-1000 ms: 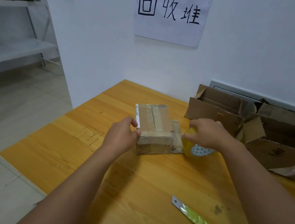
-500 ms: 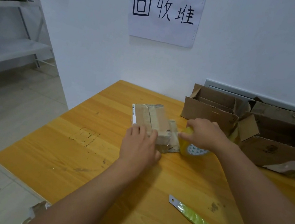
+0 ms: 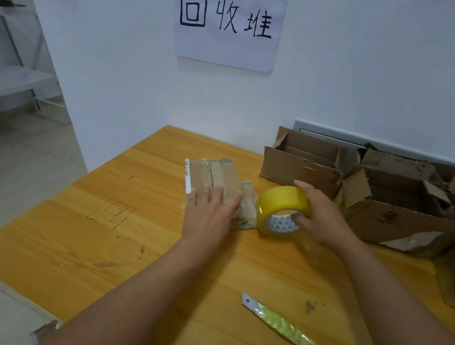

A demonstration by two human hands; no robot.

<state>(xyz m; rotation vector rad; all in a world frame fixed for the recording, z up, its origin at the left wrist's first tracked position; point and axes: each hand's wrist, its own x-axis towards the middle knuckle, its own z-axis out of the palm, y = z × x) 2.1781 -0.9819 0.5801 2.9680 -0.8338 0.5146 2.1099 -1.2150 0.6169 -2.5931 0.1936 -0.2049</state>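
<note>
- Change: left hand [image 3: 208,214] had left the left side of the parcel [image 3: 210,174], which it gripped a second ago. It now lay on the parcel's top, fingers straight and close together, pressed flat over the taped seam.
- Roll [image 3: 280,209] had come away from the parcel's right face, where it sat tucked under the palm. It was now just right of the parcel, tilted, with the core in view.
- Right hand [image 3: 324,217] gripped the roll, thumb in the core and fingers curled over the outer rim.
- Reading: strip looked laid and was being smoothed down. Drawing the roll off probably tensioned it for a cut. Any tape between roll and parcel was too clear to make out.
- Parcel: on the table [image 3: 116,244], shut and taped, contents hidden.
- Knife [image 3: 278,323]: nearer the camera than the parcel, well apart, untouched. Probably needed next.
- Cartons [image 3: 399,227]: right of and behind the parcel, open, flaps torn. Nothing showed in the nearest one; the others' insides were partly hidden.
</note>
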